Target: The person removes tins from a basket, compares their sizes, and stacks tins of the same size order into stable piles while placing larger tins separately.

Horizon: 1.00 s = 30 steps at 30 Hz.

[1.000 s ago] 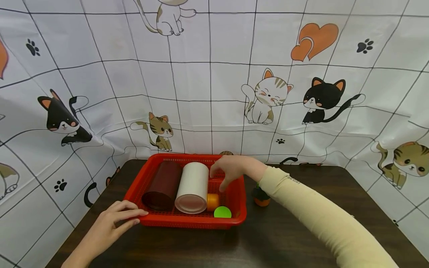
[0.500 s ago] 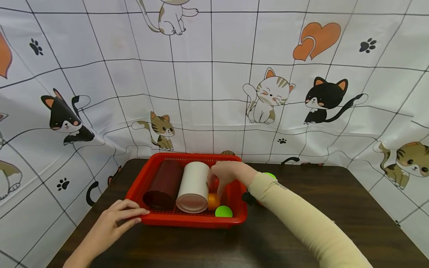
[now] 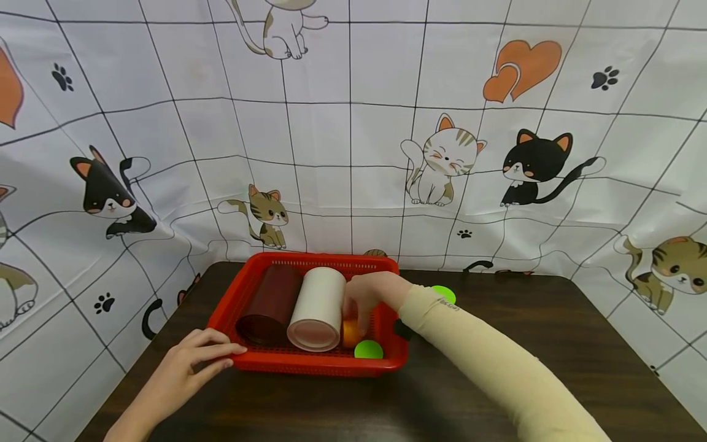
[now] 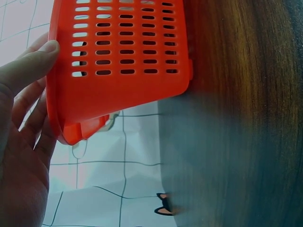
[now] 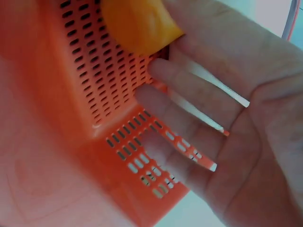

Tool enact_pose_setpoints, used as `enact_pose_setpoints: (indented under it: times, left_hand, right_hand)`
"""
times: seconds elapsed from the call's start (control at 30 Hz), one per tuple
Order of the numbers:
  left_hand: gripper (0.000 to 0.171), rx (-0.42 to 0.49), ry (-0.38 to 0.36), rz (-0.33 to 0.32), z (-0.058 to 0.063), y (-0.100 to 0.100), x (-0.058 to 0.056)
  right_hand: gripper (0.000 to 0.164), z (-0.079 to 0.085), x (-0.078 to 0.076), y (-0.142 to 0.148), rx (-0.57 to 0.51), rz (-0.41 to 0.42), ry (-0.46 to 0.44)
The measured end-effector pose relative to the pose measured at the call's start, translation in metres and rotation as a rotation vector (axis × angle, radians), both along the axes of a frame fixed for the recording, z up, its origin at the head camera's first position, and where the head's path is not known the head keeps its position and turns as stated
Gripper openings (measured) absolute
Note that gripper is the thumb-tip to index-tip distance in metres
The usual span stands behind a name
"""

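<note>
The left hand pinches the basket by its rim. The right hand's grip is part-open at the orange piece; whether it holds it, I cannot tell. The piece sits inside the basket, not lifted out.

Wears, over right arm, right of red basket, long pale-yellow sleeve. Fits snugly, creases softly, ends at wrist in close cuff; bears small dark lettering, too tiny to read. Shows bare right hand beyond cuff. Has bare left hand and forearm by basket's near left corner, with short thumbnail.
</note>
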<state>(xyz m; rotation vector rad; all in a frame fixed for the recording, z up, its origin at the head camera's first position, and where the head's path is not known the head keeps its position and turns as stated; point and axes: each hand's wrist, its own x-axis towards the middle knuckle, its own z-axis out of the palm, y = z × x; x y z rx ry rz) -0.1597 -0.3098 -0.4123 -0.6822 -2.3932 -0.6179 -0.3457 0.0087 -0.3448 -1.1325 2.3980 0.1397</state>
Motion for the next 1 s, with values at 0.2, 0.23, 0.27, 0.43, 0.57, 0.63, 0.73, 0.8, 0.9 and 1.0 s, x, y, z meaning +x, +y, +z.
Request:
enact_pose_setpoints:
  times: [0.2, 0.23, 0.27, 0.43, 0.57, 0.63, 0.73, 0.8, 0.9, 1.0]
  left_hand:
    - [0.049, -0.006, 0.001, 0.007, -0.001, 0.0, 0.001]
    - [0.049, -0.006, 0.001, 0.009, -0.001, 0.0, 0.001]
    - [0.049, -0.007, 0.001, 0.01, 0.0, 0.0, 0.001]
    - [0.049, -0.006, -0.001, 0.011, 0.0, -0.001, 0.001]
    - [0.049, -0.004, -0.003, 0.006, 0.0, -0.001, 0.0]
    - [0.048, -0.004, -0.005, 0.005, 0.0, -0.001, 0.0]
    - [0.048, -0.005, -0.008, 0.007, 0.0, -0.001, 0.0]
    - [0.048, -0.006, -0.006, 0.007, 0.0, -0.001, 0.0]
    - [0.048, -0.003, -0.004, 0.004, 0.0, -0.002, 0.0]
    - [0.048, 0.003, -0.004, 0.001, -0.001, -0.002, 0.0]
  right_hand:
    - [0.018, -0.001, 0.003, -0.01, 0.076, 0.002, 0.011]
    - [0.017, -0.002, 0.003, -0.011, 0.082, -0.007, -0.001]
    - [0.018, -0.003, 0.002, -0.01, 0.087, -0.014, -0.017]
    - [0.014, -0.009, -0.004, -0.009, 0.1, 0.002, -0.089]
    - [0.014, -0.009, -0.008, -0.006, 0.083, 0.015, -0.147]
    - [0.02, -0.008, -0.011, -0.004, 0.069, 0.01, -0.174]
    - [0.016, -0.006, -0.013, 0.001, 0.031, -0.05, -0.178]
    - [0.024, -0.005, -0.015, 0.004, 0.002, -0.1, -0.169]
    - [0.049, -0.005, -0.017, 0.007, -0.031, -0.156, -0.162]
    - [0.052, -0.007, -0.019, 0.007, -0.046, -0.166, -0.168]
